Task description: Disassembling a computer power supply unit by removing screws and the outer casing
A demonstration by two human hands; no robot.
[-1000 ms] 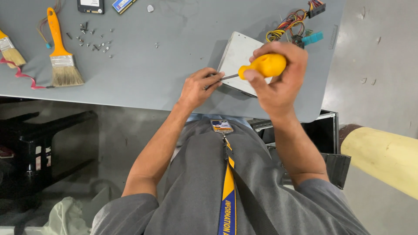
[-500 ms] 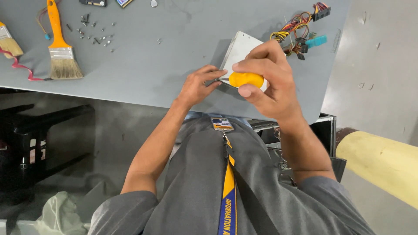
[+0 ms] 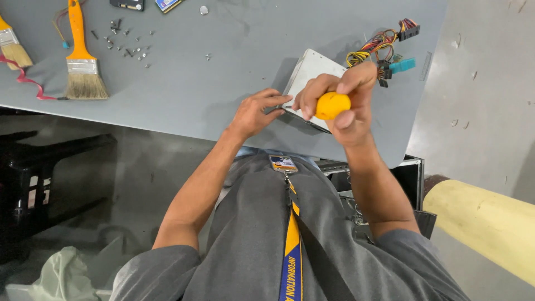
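A grey metal power-supply box (image 3: 312, 71) lies near the table's front edge, with a bundle of coloured wires (image 3: 384, 42) coming off its far end. My right hand (image 3: 343, 103) is wrapped around the yellow handle of a screwdriver (image 3: 332, 105), the handle end facing me and the shaft hidden behind my fingers. My left hand (image 3: 257, 112) rests against the box's near left corner, fingertips at the spot where the screwdriver tip meets it.
On the grey table (image 3: 223, 67), two orange-handled paintbrushes (image 3: 82, 61) lie at the far left beside several loose screws (image 3: 127, 44). A small dark board (image 3: 127, 4) and a blue card sit at the top edge. An open black case (image 3: 390, 178) stands under the table.
My right hand has turned the screwdriver from lying sideways to pointing end-on at the box's edge. My left hand stays at the box corner.
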